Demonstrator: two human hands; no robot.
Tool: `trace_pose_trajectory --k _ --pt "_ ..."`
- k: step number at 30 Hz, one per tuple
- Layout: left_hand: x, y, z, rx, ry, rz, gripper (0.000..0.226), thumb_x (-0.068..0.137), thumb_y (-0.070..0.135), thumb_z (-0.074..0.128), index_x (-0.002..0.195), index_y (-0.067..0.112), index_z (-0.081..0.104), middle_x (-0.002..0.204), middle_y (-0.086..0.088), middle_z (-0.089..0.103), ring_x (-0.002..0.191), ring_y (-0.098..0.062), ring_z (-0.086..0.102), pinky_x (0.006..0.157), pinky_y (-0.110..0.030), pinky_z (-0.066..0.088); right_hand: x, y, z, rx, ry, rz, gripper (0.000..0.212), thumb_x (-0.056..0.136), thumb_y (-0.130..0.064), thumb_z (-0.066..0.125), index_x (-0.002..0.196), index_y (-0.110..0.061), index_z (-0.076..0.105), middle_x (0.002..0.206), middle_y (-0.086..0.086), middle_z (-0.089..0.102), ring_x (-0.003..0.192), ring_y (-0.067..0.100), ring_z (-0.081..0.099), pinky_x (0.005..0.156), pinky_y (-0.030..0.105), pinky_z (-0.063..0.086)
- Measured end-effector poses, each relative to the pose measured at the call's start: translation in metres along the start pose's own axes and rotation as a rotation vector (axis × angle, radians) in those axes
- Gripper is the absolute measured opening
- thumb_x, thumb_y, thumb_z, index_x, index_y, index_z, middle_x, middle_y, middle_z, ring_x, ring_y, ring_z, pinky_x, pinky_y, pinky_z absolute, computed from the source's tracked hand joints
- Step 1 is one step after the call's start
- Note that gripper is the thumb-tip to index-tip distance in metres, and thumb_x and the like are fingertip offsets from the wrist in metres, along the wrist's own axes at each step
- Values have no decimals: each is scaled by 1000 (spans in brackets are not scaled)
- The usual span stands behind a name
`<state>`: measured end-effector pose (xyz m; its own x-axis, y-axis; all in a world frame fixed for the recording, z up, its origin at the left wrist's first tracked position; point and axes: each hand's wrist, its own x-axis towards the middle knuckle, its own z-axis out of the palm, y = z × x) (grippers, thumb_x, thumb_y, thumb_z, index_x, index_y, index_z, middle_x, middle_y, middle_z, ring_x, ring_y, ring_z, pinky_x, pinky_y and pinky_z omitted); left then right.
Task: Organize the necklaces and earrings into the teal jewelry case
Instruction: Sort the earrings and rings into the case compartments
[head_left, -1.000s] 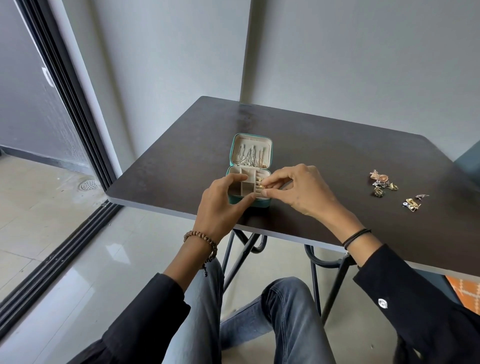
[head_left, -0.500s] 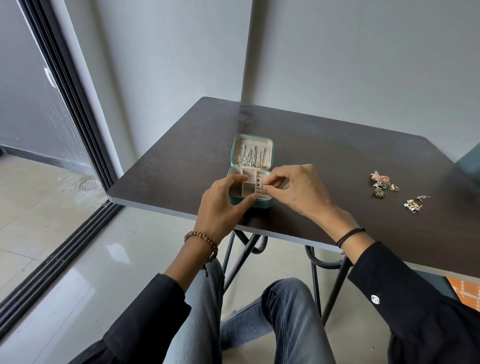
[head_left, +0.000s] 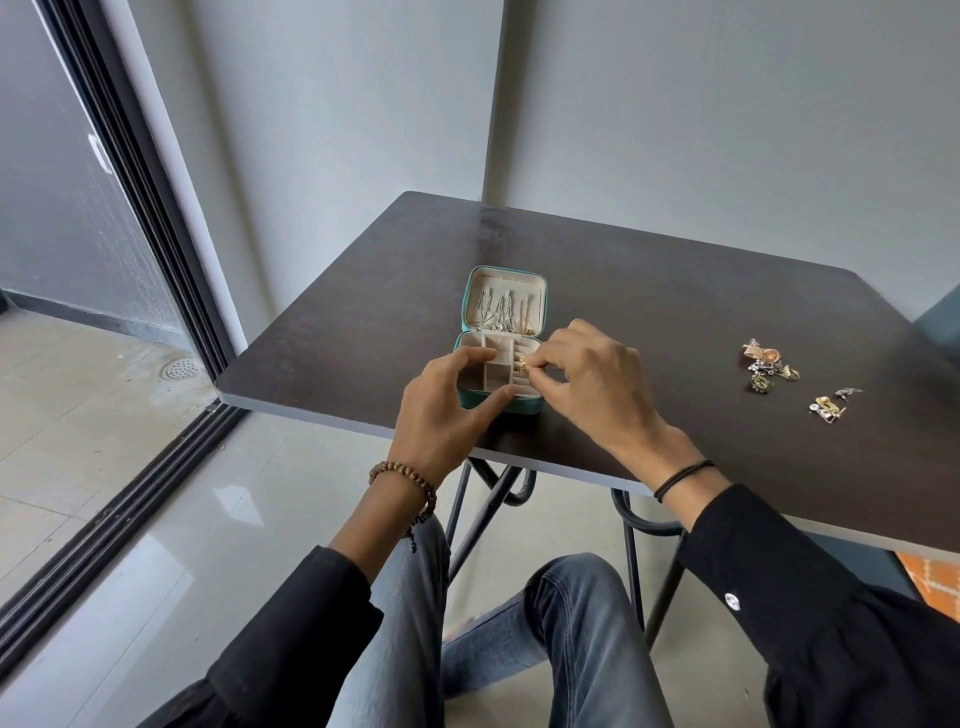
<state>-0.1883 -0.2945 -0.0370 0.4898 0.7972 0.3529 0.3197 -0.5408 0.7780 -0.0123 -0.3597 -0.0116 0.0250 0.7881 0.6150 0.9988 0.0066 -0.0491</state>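
The teal jewelry case (head_left: 524, 406) lies open near the table's front edge, its lid (head_left: 504, 301) flat behind it with several silver necklaces (head_left: 498, 317) hung inside. My left hand (head_left: 447, 410) grips the case's left front corner, thumb on the front wall and index finger on the rim. My right hand (head_left: 587, 384) pinches a small gold earring (head_left: 522, 367) over the case's right compartment. Loose earrings lie in two small heaps at the right, one pile (head_left: 769, 364) farther back and a smaller pile (head_left: 828, 406) nearer.
The dark table (head_left: 675, 322) stands against a grey wall corner. A sliding glass door track (head_left: 119, 499) runs along the left on a glossy tiled floor. My knees in jeans and the table's metal legs (head_left: 488, 499) sit below the front edge.
My right hand has shifted slightly left and down over the case's right compartment with the earring pinched. My left hand keeps its hold on the case.
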Motion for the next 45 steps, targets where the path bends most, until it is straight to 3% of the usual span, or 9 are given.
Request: trace_pose_trajectory --k 10,14,18,24,31,35,39,45 --pt "0 0 -1 3 -14 -3 46 86 35 74 127 18 61 125 -1 64 99 -3 53 77 -1 37 -9 0 -18 114 -142 13 13 91 -21 68 98 -23 79 100 -11 72 95 13 59 59 38 57" --pt "-1 2 -2 5 -7 -6 47 86 37 74 127 18 62 124 -1 65 100 -3 54 86 -14 44 -6 -2 -21 129 -202 47 18 93 -22 65 104 -23 79 106 -11 71 100 11 58 67 40 58" --pt "-2 4 -3 -1 -11 -12 47 85 37 74 127 18 62 124 0 65 99 -3 54 86 -14 43 -4 -2 -20 186 -240 118 18 94 -24 64 103 -22 79 110 -9 70 104 11 58 74 39 55" --pt "0 10 -6 26 -20 -4 46 85 32 76 126 18 62 128 0 65 101 -3 54 79 -4 39 -9 1 -16 301 -170 235 14 91 -24 67 102 -22 75 102 -9 68 91 5 63 79 40 59" --pt "7 25 -3 80 -5 14 36 86 37 74 118 21 67 123 0 69 101 -12 63 87 -28 54 -8 3 -20 386 -120 276 14 90 -22 69 103 -20 74 100 -11 71 87 0 66 81 33 59" --pt "12 37 7 147 7 57 33 87 40 72 115 24 69 120 -1 70 101 -17 64 94 -44 51 -9 9 -23 397 -90 277 12 91 -24 70 102 -21 74 97 -12 71 85 -1 66 79 26 58" --pt "22 52 22 196 -30 79 33 87 42 70 117 28 68 121 -2 69 112 -24 60 100 -46 47 -14 22 -33 379 -54 300 10 92 -23 68 100 -22 74 93 -12 72 84 0 66 76 19 54" --pt "38 83 62 225 -96 165 34 89 40 68 120 26 66 121 6 69 116 -18 60 106 -42 41 -34 62 -51 326 -31 376 12 91 -23 71 102 -19 75 93 -10 73 84 0 66 76 16 52"
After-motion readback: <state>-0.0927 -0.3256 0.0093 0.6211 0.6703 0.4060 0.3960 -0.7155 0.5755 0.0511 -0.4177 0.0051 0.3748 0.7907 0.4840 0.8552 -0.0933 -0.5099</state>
